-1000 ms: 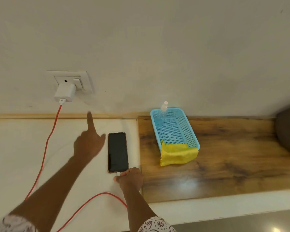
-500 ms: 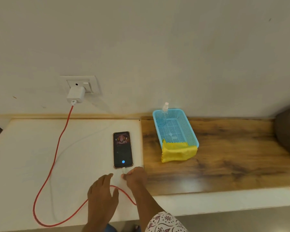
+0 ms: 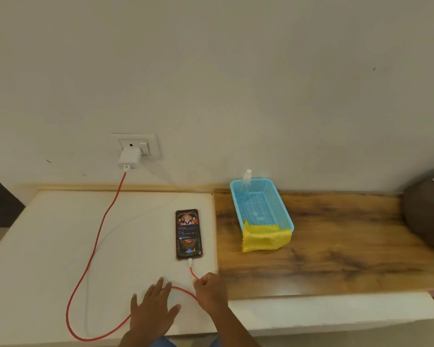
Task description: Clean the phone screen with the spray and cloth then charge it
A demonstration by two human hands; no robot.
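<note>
The phone (image 3: pixel 188 234) lies face up on the white counter, its screen lit. A red cable (image 3: pixel 95 249) runs from its bottom end round to the white charger (image 3: pixel 129 158) plugged into the wall socket (image 3: pixel 149 144). My right hand (image 3: pixel 209 288) is a fist just below the phone, touching the cable. My left hand (image 3: pixel 152 310) rests flat, fingers spread, over the cable's loop. A clear spray bottle (image 3: pixel 245 185) stands in the blue basket (image 3: pixel 281 206). The yellow cloth (image 3: pixel 266 237) hangs over the basket's near end.
The basket sits on a dark wooden board (image 3: pixel 336 246) to the right of the white counter (image 3: pixel 48 234). A dark rounded bag (image 3: pixel 427 211) lies at the far right. The counter's front edge runs along the bottom of the view.
My left hand came down from pointing at the socket and now lies flat on the counter. The phone screen went from dark to lit. My right hand drew back from the phone's bottom end.
</note>
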